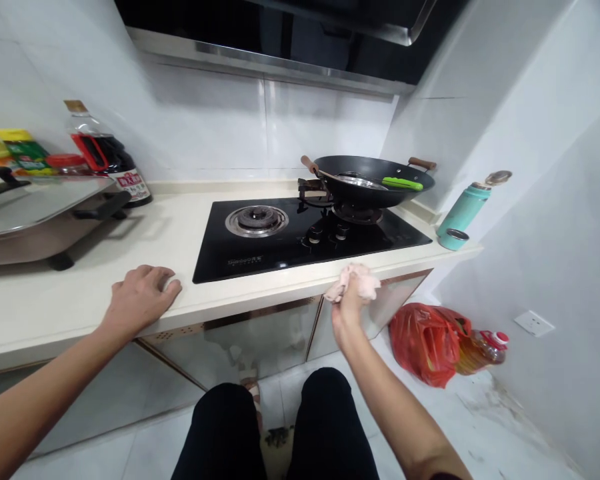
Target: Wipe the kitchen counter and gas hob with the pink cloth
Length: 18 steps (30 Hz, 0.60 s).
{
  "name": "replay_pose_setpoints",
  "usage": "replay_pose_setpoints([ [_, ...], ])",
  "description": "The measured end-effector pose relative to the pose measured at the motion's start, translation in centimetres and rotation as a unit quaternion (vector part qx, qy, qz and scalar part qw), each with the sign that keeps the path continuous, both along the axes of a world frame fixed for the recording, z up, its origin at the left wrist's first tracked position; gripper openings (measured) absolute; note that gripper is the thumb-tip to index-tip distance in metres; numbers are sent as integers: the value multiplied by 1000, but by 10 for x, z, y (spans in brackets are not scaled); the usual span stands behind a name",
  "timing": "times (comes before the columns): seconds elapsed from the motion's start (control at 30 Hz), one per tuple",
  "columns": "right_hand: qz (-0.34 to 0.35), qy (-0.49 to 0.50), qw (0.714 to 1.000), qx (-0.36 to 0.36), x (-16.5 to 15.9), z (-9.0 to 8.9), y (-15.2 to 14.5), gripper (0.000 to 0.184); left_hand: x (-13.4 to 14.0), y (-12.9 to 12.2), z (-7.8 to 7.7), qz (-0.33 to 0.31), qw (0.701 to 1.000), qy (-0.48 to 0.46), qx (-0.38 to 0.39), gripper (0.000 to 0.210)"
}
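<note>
My right hand grips a crumpled pale pink cloth at the front edge of the counter, just above the cabinet doors. Part of the fingers is hidden by the cloth. On the worktop, left of the black gas stove, rests my left hand with its fingers curled. Something small and whitish shows between its thumb and fingers, too little to name. A black wok with wooden handles sits on the right burner, with a green-handled utensil in it.
An electric pan with a lid and a bottle of dark sauce stand at left. A teal flask is at the counter's right end. A red plastic bag and an oil bottle are on the floor. A range hood overhangs the stove.
</note>
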State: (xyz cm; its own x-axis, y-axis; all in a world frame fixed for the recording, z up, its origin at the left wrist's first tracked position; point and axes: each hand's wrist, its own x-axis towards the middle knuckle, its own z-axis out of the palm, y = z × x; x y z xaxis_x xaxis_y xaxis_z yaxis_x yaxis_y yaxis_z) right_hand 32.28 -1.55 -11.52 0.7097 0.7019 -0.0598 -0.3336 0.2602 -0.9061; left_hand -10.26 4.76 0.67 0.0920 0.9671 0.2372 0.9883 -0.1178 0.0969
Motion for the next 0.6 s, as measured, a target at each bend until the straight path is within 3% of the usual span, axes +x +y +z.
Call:
replay_pose_setpoints([
  [0.1,-41,38,998,18,-54,-1,-14,62,1,-2,2,2,1000,-3,-8,49],
  [0.17,-7,55,998,40,-65,3,-32,62,0,-2,3,1,1000,-3,-14,50],
  [0.23,68,60,995,32,-54,7,-54,61,-1,-2,3,-2,1000,-2,-14,50],
  [0.3,125,50,991,5,-26,11,-77,62,-3,-1,3,-6,1000,0,-13,51],
  [0.37,128,26,991,-6,10,18,-94,61,-4,0,3,-7,1000,1,-12,51],
  [0.47,60,-19,998,18,71,38,-105,54,-4,2,1,-3,1000,8,-9,52],
  [0.6,-1,-71,994,87,151,80,-82,52,-3,1,0,8,1000,18,0,52],
])
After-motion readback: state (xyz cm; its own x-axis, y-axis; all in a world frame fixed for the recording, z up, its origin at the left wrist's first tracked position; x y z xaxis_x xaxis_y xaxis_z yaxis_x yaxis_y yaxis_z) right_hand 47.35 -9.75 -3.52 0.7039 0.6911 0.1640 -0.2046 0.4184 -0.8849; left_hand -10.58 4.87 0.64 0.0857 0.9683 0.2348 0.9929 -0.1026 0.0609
